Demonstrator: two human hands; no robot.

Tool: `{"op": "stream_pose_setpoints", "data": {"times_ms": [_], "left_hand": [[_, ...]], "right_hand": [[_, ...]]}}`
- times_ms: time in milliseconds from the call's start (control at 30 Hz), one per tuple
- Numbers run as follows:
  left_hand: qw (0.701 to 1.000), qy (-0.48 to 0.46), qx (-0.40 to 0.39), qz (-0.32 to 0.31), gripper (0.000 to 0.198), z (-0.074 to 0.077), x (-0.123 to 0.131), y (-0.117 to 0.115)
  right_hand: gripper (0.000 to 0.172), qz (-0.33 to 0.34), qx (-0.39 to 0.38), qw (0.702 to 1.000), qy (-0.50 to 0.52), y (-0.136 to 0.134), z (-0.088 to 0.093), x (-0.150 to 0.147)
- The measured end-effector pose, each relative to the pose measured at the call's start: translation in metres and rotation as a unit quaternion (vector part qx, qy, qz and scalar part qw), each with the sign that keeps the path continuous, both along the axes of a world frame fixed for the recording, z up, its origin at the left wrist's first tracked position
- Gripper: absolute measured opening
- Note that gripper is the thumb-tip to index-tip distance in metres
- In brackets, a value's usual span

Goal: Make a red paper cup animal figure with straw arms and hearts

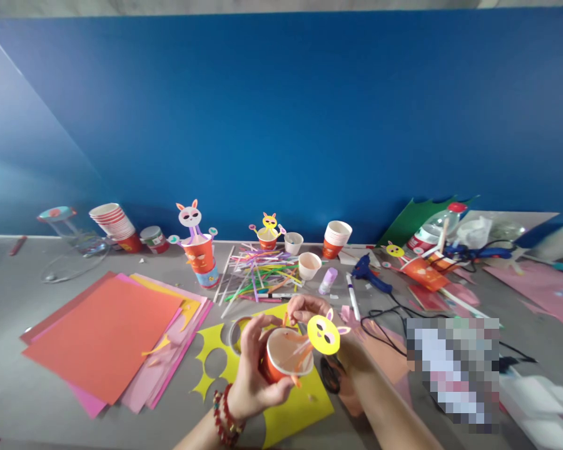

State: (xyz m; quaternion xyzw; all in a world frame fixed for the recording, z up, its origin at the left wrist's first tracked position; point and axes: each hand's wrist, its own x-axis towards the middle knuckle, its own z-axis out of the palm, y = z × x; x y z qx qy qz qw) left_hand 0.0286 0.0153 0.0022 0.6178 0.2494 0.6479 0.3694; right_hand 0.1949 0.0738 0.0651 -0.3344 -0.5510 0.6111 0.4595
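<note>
Over the yellow sheet (300, 409): I have a red paper cup (286, 351) tipped, its mouth turned up toward me.
Left hand (251, 369): wrapped firmly round the cup's side, thumb near the rim.
Right hand (308, 306): fingers bunched beyond the far rim, beside an orange stub (285, 319); whether they pinch it I cannot tell.
Rabbit face (323, 335): yellow, with ears and features on, standing out past the rim; I judge that part done.
Arms: a second orange stub (296, 380) pokes out by my thumb. No discs show on either end, so those are probably left to add.
Cup's front: turned out of my sight, so I can't say whether it is decorated.
Patterns to match: a white-faced figure (199, 256) and a small yellow-faced one (268, 234) stand at the back, both with discs on their arms; another figure (422, 272) leans over among the clutter at right.
Scissors (329, 374): on the yellow sheet's right side, next to my right forearm.
Straws (251, 275): heaped beyond my hands.
Glue gun (370, 273): beyond my right arm; the black cable (380, 340) looping nearby could snag my sleeveless forearm.
Coloured paper (107, 337): stacked well to my left, not in the way.
</note>
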Motion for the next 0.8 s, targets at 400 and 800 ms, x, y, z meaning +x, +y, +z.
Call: {"op": "stream_pose_setpoints", "data": {"times_ms": [400, 800], "left_hand": [[0.999, -0.024, -0.030, -0.011, 0.088, -0.001, -0.001, 0.002], [0.998, -0.046, -0.033, -0.006, 0.085, 0.002, -0.002, 0.000]], "right_hand": [[0.042, -0.092, -0.019, 0.991, 0.096, 0.026, -0.024, 0.010], [0.023, -0.114, 0.052, 0.984, -0.124, 0.030, -0.051, 0.005]]}}
